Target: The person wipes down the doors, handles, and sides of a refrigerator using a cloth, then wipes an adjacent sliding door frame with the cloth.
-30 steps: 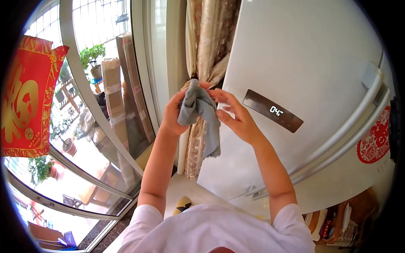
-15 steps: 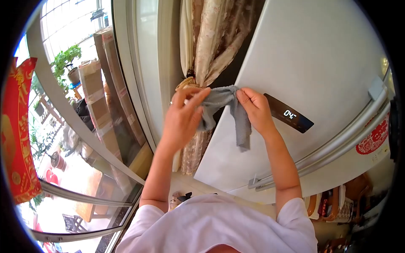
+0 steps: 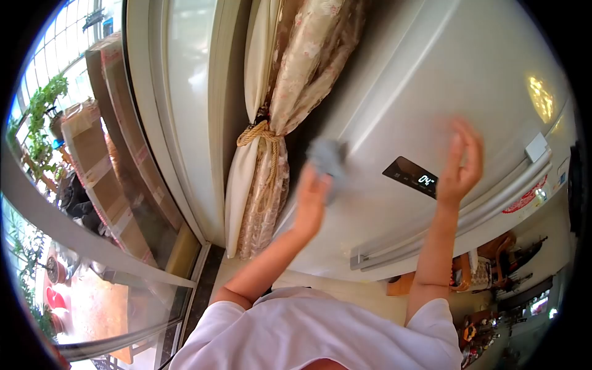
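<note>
A grey cloth (image 3: 327, 157), bunched up and smeared by motion, is in my left hand (image 3: 311, 200). That hand is closed on it at the left edge of the white refrigerator's front (image 3: 376, 117). My right hand (image 3: 462, 163) holds nothing; its fingers are raised and partly blurred. It is in front of the refrigerator door, just right of the dark display panel (image 3: 407, 175), whose lit digits show beside my wrist. Whether my right fingertips touch the door, I cannot tell.
A tied curtain (image 3: 308, 68) with a rope tieback (image 3: 262, 132) hangs left of the refrigerator. Long door handles (image 3: 493, 203) run along its right side. Further left are a framed glass door (image 3: 142, 265), tall cardboard boxes (image 3: 102, 166) and potted plants (image 3: 46, 117).
My right hand has let go of the cloth and moved right past the display. My left hand has moved right with the cloth, now bunched. The view has shifted.
</note>
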The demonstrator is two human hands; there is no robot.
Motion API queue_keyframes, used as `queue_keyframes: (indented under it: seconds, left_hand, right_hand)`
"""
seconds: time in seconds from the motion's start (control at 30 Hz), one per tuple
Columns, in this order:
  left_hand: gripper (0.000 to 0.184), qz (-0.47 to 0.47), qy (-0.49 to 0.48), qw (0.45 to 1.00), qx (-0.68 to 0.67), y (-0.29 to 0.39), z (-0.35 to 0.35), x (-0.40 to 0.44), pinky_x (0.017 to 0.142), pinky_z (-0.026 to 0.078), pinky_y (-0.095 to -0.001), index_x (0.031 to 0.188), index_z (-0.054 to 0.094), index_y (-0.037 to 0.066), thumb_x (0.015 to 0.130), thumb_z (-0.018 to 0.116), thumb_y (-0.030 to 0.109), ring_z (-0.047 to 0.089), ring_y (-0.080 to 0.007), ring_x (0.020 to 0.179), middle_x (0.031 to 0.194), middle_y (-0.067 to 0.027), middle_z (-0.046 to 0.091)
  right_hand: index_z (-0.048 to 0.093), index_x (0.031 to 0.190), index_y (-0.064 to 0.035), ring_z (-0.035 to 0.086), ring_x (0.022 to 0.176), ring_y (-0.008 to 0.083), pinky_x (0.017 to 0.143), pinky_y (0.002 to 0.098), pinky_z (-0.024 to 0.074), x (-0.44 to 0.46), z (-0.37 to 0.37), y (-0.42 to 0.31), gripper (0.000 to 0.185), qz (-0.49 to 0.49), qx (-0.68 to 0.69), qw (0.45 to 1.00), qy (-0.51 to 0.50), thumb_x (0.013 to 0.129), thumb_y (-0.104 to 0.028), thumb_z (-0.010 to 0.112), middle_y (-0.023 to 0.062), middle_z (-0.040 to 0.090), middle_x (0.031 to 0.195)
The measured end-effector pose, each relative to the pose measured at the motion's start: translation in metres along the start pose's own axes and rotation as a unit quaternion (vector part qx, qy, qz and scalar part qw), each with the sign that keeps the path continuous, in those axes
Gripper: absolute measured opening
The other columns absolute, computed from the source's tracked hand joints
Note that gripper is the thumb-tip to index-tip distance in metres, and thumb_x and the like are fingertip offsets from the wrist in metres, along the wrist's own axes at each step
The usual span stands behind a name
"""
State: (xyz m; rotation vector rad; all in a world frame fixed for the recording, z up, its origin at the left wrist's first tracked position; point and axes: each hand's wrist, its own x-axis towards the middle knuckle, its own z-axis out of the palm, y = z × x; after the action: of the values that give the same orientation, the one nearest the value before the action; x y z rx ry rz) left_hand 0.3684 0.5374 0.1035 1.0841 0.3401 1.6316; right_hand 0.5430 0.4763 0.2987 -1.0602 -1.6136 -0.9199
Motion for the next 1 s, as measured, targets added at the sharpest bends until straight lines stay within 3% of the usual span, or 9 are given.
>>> queue_keyframes:
  seconds: [0.1, 0.17, 0.27, 0.33, 0.5, 0.57, 0.7, 0.87, 1.0]
  left_hand:
    - [0.062, 0.216, -0.194, 0.93, 0.225, 0.003, 0.023, 0.017, 0.116, 0.013, -0.0372, 0.149, 0.028, 0.003, 0.101, 0.038, 0.041, 0.021, -0.0279, 0.143, 0.153, -0.0204, 0.026]
    - [0.058, 0.219, -0.209, 0.931, 0.202, -0.01, 0.024, 0.05, 0.117, 0.013, -0.0399, 0.148, 0.03, 0.003, 0.1, 0.038, 0.034, 0.018, -0.0309, 0.145, 0.157, -0.0204, 0.016]
    - [0.054, 0.02, -0.207, 0.976, 0.064, -0.042, 0.016, 0.079, 0.117, 0.014, -0.0385, 0.145, 0.036, 0.002, 0.098, 0.043, 0.029, 0.021, -0.033, 0.144, 0.156, -0.0219, 0.019]
    - [0.054, 0.125, -0.194, 0.973, 0.011, -0.052, 0.012, 0.082, 0.117, 0.016, -0.0366, 0.145, 0.036, 0.002, 0.096, 0.048, 0.022, 0.022, -0.0345, 0.144, 0.153, -0.0237, 0.024]
    - [0.063, 0.102, -0.174, 0.961, 0.19, -0.033, 0.021, 0.063, 0.115, 0.019, -0.0395, 0.148, 0.027, 0.003, 0.092, 0.049, 0.022, 0.022, -0.0372, 0.143, 0.154, -0.0214, 0.024]
    - [0.069, 0.256, -0.251, 0.924, 0.13, -0.015, 0.029, 0.099, 0.114, 0.017, -0.0461, 0.149, 0.027, 0.005, 0.089, 0.049, 0.031, 0.017, -0.04, 0.144, 0.156, -0.0194, 0.02]
    - [0.076, 0.221, -0.271, 0.919, 0.183, 0.0, 0.044, 0.128, 0.114, 0.012, -0.0529, 0.151, 0.023, 0.011, 0.084, 0.05, 0.033, 0.013, -0.0409, 0.145, 0.158, -0.0174, 0.016]
    - [0.052, 0.288, -0.295, 0.881, 0.232, 0.016, 0.043, 0.09, 0.116, 0.014, -0.0483, 0.132, 0.055, 0.007, 0.08, 0.047, 0.009, 0.022, -0.0421, 0.142, 0.152, -0.0254, 0.026]
    - [0.062, 0.284, -0.314, 0.906, 0.015, 0.041, 0.065, 0.147, 0.117, 0.015, -0.0454, 0.139, 0.047, 0.008, 0.077, 0.045, 0.009, 0.023, -0.0408, 0.142, 0.153, -0.0234, 0.026]
  right_hand:
    - [0.064, 0.114, -0.001, 0.053, 0.115, 0.0287, 0.099, 0.039, 0.0407, 0.023, -0.012, 0.026, 0.025, -0.067, -0.143, 0.987, 0.038, 0.094, -0.01, 0.054, 0.0137, 0.059, 0.123]
    - [0.062, 0.12, -0.0019, 0.049, 0.121, 0.0307, 0.103, 0.0408, 0.0369, 0.036, -0.011, 0.041, 0.029, -0.092, -0.202, 0.974, 0.048, 0.094, -0.012, 0.054, 0.0153, 0.054, 0.131]
    - [0.053, 0.131, -0.0033, 0.038, 0.132, 0.0333, 0.109, 0.0446, 0.0277, 0.04, -0.005, 0.059, 0.039, -0.136, -0.236, 0.96, 0.06, 0.096, -0.018, 0.051, 0.017, 0.041, 0.144]
    - [0.047, 0.136, -0.0027, 0.034, 0.134, 0.0377, 0.111, 0.0475, 0.0246, 0.04, 0.0, 0.061, 0.043, -0.156, -0.276, 0.946, 0.064, 0.097, -0.02, 0.046, 0.0192, 0.036, 0.148]
    - [0.046, 0.136, -0.0005, 0.031, 0.136, 0.0404, 0.111, 0.0492, 0.0232, 0.04, 0.004, 0.058, 0.044, -0.16, -0.275, 0.946, 0.064, 0.098, -0.02, 0.041, 0.0207, 0.034, 0.149]
    - [0.045, 0.136, 0.0, 0.031, 0.136, 0.041, 0.112, 0.0494, 0.023, 0.039, 0.002, 0.056, 0.044, -0.16, -0.276, 0.946, 0.059, 0.098, -0.02, 0.041, 0.0213, 0.034, 0.149]
    - [0.044, 0.137, 0.0003, 0.031, 0.137, 0.041, 0.112, 0.0496, 0.0231, 0.038, 0.002, 0.057, 0.044, -0.151, -0.284, 0.945, 0.06, 0.098, -0.02, 0.041, 0.0219, 0.033, 0.149]
    - [0.044, 0.136, 0.0006, 0.03, 0.137, 0.0421, 0.112, 0.0511, 0.0227, 0.037, 0.001, 0.056, 0.044, -0.141, -0.292, 0.944, 0.061, 0.098, -0.021, 0.041, 0.0218, 0.033, 0.149]
    - [0.045, 0.135, 0.0001, 0.03, 0.137, 0.0431, 0.112, 0.0521, 0.0233, 0.038, 0.0, 0.056, 0.043, -0.142, -0.288, 0.945, 0.057, 0.097, -0.021, 0.041, 0.022, 0.034, 0.149]
